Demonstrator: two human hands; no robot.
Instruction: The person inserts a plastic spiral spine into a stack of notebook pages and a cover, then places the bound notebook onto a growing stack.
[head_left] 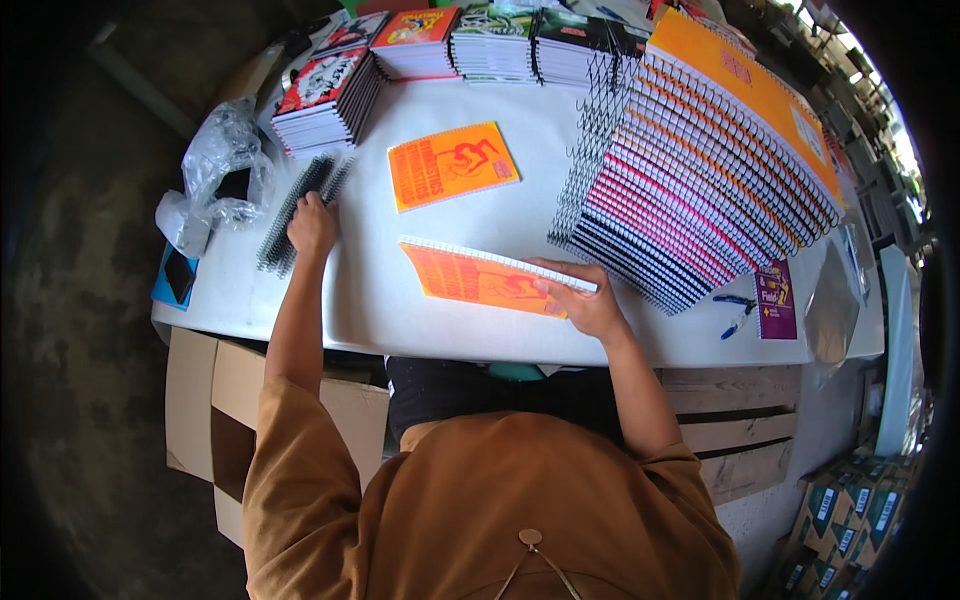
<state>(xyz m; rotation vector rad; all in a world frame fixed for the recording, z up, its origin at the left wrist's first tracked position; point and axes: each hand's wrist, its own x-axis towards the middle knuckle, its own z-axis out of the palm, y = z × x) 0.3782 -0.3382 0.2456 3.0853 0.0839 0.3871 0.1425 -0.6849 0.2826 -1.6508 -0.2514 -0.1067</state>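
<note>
My left hand reaches to a pile of black spiral binding coils at the table's left, its fingers closed on a coil. How many coils are in its grip cannot be made out. In my right hand is an orange notebook, tilted up with its holed, page-white edge uppermost and its red-printed cover facing me. The thumb lies on the cover and the other fingers go behind. Beyond it, a second orange notebook lies flat on the white table.
A tall fanned stack of spiral-bound notebooks fills the right side. Piles of books line the far edge. Clear plastic bags lie at left. Blue-handled pliers and a purple notebook sit near right. Cardboard boxes stand below.
</note>
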